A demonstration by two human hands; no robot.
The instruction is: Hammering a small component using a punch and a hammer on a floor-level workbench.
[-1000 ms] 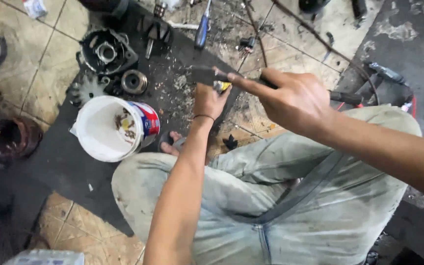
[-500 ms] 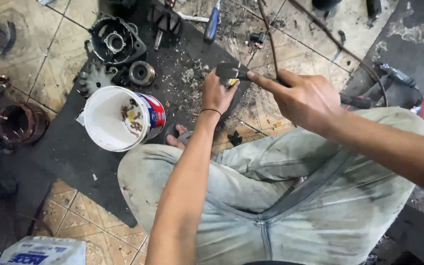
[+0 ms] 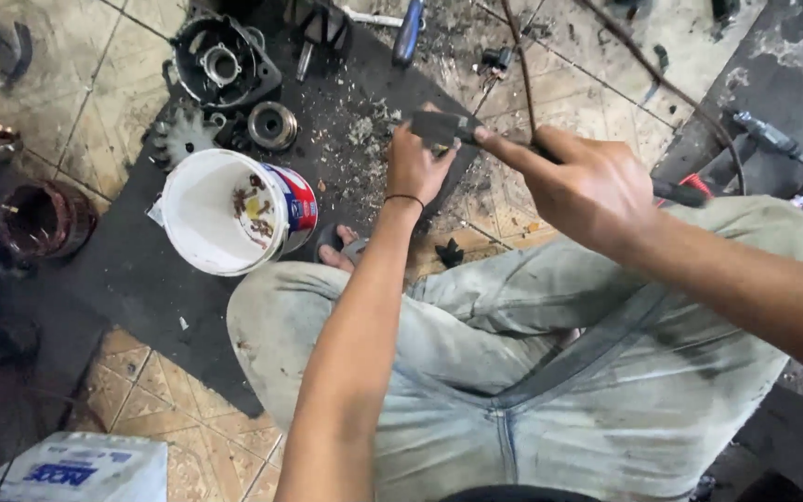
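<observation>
A small dark part is gripped by the left hand, while the right hand clasps a dark tool handle.

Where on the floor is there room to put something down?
Bare black mat lies between the white bucket and the copper-wound coil. Tiles left of the round metal housing are bare too. Around the left hand it is crowded with debris and parts.

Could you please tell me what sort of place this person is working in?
Probably a small motor repair workshop, worked on the floor: a dismantled round metal housing, a copper-wound coil and a screwdriver lie on grimy tiles.
</observation>
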